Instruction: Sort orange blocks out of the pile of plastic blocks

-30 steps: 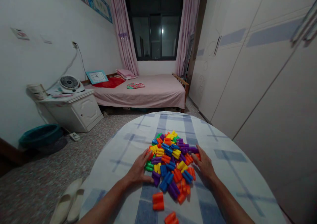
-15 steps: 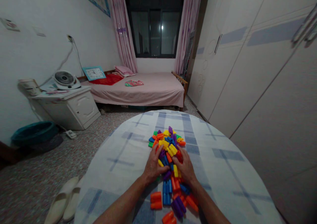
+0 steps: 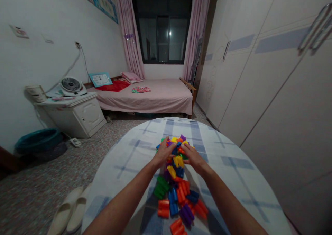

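Both hands are out over the far end of a heap of small, brightly coloured plastic tube-shaped blocks [image 3: 176, 179] on a round table covered with a pale cloth crossed by blue checks [image 3: 228, 172]. The left hand [image 3: 164, 152] lies palm-down with spread, loosely curled fingers on the blocks at the heap's left far corner; the right hand [image 3: 192, 156] does the same just beside it. Whether either actually grips a block I cannot tell — the fingers are half buried in the pieces.

The heap runs from the hands back toward the person, between the forearms; a pair of joined orange blocks [image 3: 163, 208] sits at its near left edge, slightly apart from the rest.

The cloth is bare to the left, right and beyond the heap, up to the table's rim. Past the far rim stands a bed with a pink sheet [image 3: 155, 96]; to the right, white wardrobe doors [image 3: 272, 82] stand close to the table's edge. On the floor at the left lie pale slippers [image 3: 68, 212], and farther off a white bedside cabinet [image 3: 77, 115] bearing a small fan [image 3: 70, 86].
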A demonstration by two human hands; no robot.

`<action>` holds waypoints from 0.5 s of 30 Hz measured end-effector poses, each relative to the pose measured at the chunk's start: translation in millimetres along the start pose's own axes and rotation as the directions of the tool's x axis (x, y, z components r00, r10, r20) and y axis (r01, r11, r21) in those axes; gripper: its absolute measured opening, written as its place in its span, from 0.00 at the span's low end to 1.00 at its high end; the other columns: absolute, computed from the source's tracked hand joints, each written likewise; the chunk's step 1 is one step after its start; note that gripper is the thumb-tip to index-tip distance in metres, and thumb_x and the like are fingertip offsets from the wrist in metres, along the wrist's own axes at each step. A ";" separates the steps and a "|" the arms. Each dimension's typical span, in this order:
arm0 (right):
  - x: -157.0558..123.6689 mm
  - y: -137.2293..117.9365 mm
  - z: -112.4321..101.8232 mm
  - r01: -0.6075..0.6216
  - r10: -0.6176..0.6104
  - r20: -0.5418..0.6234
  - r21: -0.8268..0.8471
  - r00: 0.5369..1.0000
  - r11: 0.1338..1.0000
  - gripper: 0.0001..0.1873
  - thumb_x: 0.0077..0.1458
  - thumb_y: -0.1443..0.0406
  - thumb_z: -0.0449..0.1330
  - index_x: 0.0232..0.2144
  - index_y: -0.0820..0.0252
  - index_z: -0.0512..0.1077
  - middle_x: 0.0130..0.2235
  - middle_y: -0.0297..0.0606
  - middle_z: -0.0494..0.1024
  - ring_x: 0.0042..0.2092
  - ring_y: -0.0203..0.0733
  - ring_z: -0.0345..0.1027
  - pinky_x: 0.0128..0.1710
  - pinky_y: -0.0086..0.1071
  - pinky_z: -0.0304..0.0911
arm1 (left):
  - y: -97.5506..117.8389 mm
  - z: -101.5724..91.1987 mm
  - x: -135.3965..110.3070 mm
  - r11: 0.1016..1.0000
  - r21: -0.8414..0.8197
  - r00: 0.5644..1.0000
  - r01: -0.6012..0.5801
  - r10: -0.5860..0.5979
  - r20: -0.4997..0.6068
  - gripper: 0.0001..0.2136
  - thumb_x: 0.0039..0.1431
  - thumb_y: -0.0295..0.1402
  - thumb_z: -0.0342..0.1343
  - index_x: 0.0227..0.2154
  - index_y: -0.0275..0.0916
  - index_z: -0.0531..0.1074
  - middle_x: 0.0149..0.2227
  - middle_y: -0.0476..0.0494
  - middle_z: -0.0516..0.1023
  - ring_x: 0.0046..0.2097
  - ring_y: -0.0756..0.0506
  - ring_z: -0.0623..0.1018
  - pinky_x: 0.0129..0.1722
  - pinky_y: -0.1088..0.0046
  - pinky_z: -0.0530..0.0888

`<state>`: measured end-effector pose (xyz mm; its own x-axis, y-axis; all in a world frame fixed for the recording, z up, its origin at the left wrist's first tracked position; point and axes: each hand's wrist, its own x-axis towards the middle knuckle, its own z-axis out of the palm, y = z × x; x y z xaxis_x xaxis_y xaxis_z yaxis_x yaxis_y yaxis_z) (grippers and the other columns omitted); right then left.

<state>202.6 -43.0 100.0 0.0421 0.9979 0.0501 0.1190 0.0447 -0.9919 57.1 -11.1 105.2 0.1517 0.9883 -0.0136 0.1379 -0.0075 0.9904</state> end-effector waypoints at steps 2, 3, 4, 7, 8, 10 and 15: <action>6.3 -0.3 -13.9 -0.051 0.053 0.016 -0.121 0.998 0.991 0.26 0.50 0.48 0.54 0.46 0.55 0.70 0.50 0.41 0.71 0.47 0.49 0.68 0.33 0.38 0.70 | -0.1 -12.9 7.4 0.992 0.101 0.997 -0.082 0.083 -0.008 0.30 0.52 0.46 0.55 0.56 0.38 0.60 0.59 0.33 0.60 0.51 0.39 0.72 0.42 0.63 0.75; 11.1 2.1 -21.3 -0.050 0.053 0.014 -0.191 0.998 0.980 0.25 0.50 0.48 0.53 0.46 0.55 0.70 0.50 0.42 0.71 0.48 0.49 0.67 0.36 0.40 0.69 | -2.9 -20.9 12.0 0.969 0.195 0.987 -0.152 0.159 -0.020 0.29 0.52 0.46 0.55 0.55 0.37 0.62 0.59 0.33 0.59 0.54 0.38 0.69 0.46 0.61 0.73; 17.0 6.3 -28.9 -0.003 0.001 -0.007 -0.271 1.000 0.963 0.25 0.51 0.48 0.52 0.46 0.55 0.70 0.49 0.42 0.72 0.48 0.49 0.67 0.40 0.43 0.68 | -7.4 -29.8 17.1 0.927 0.297 0.970 -0.227 0.243 -0.018 0.29 0.52 0.46 0.56 0.54 0.37 0.63 0.60 0.34 0.58 0.57 0.37 0.66 0.50 0.59 0.70; 41.1 27.2 -50.5 0.168 -0.239 -0.095 -0.470 0.966 0.866 0.27 0.53 0.49 0.51 0.50 0.57 0.67 0.50 0.43 0.71 0.52 0.48 0.63 0.53 0.46 0.58 | -29.6 -59.3 34.1 0.763 0.514 0.918 -0.392 0.358 0.169 0.33 0.49 0.48 0.57 0.57 0.40 0.60 0.64 0.36 0.48 0.63 0.36 0.55 0.59 0.57 0.58; 51.1 35.8 -56.6 0.197 -0.284 -0.099 -0.509 0.954 0.838 0.29 0.52 0.49 0.51 0.51 0.58 0.66 0.52 0.43 0.69 0.55 0.48 0.61 0.56 0.45 0.54 | -39.1 -68.4 40.0 0.729 0.544 0.909 -0.416 0.326 0.259 0.38 0.45 0.50 0.60 0.59 0.41 0.57 0.65 0.36 0.45 0.64 0.36 0.52 0.60 0.56 0.56; 73.2 52.6 -65.6 0.209 -0.289 -0.066 -0.541 0.955 0.814 0.31 0.52 0.49 0.52 0.53 0.59 0.64 0.56 0.45 0.66 0.58 0.48 0.57 0.59 0.45 0.49 | -59.4 -82.8 52.2 0.709 0.573 0.903 -0.410 0.227 0.365 0.47 0.38 0.52 0.63 0.61 0.40 0.52 0.65 0.34 0.43 0.65 0.34 0.48 0.60 0.55 0.54; 120.3 78.1 -62.7 0.131 -0.146 0.003 -0.457 0.989 0.880 0.34 0.52 0.48 0.51 0.57 0.59 0.60 0.60 0.45 0.61 0.60 0.48 0.53 0.60 0.46 0.46 | -97.7 -85.1 78.0 0.721 0.546 0.871 -0.426 0.163 0.464 0.55 0.34 0.54 0.64 0.63 0.39 0.43 0.66 0.33 0.40 0.65 0.34 0.43 0.61 0.54 0.50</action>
<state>279.2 77.6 35.8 0.0213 0.9807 0.1942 0.5633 0.1487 -0.8128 -27.8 79.6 19.0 0.6084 0.7890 0.0856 0.5697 -0.5092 0.6452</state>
